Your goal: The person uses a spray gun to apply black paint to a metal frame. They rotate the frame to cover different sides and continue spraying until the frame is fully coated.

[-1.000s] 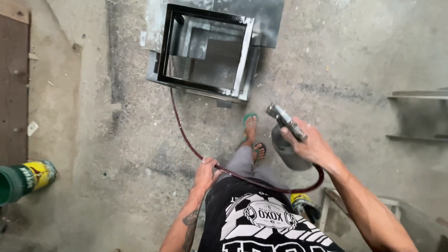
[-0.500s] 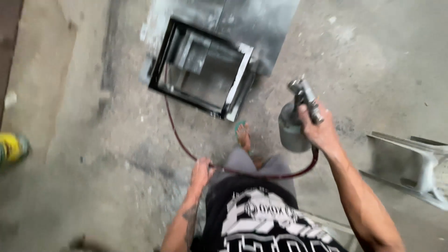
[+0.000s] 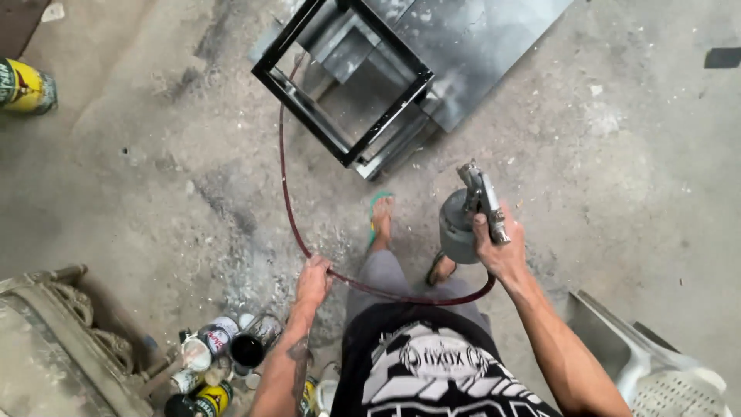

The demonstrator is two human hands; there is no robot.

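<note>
The right hand (image 3: 498,251) is closed around the grip of a grey metal spray gun with a round cup (image 3: 467,216), nozzle aimed forward at the square black-painted steel frame (image 3: 343,77) lying on grey sheet metal ahead. The left hand (image 3: 314,279) is curled around the dark red rubber air hose (image 3: 289,208), which loops from the gun across to that hand and on toward the frame. Spraying well probably calls for keeping that hose slack gathered clear of the wet frame and the open paint tins (image 3: 231,347) below the left hand.
</note>
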